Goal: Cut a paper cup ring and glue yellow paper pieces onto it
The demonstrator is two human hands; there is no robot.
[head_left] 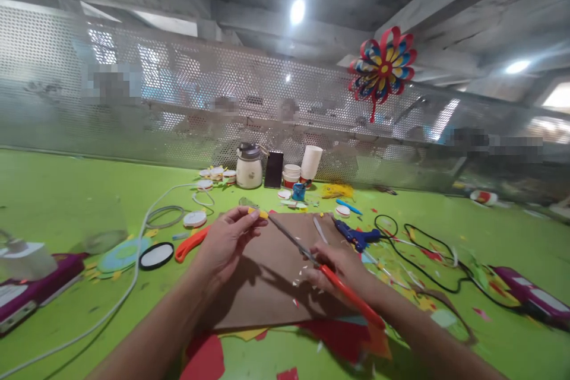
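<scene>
My left hand (231,234) is closed in a pinch on a small yellow paper piece (258,214), raised over the far left part of a brown board (267,279). My right hand (333,267) grips red-handled scissors (347,297). Their long metal blade points up and left, with its tip close to the yellow paper. I cannot tell if the tip touches it. Tiny white scraps (303,273) lie on the board below the blade. Just beyond my right fingers is a narrow pale strip (319,230). An orange curved handle (191,243) lies left of my left hand.
A blue glue gun (358,234) with a black cord lies right of the board. Behind stand a jar-shaped bottle (249,169), a phone (273,170) and paper cups (310,161). Purple power strips (532,294) sit at both sides. Paper scraps (205,356) lie in front.
</scene>
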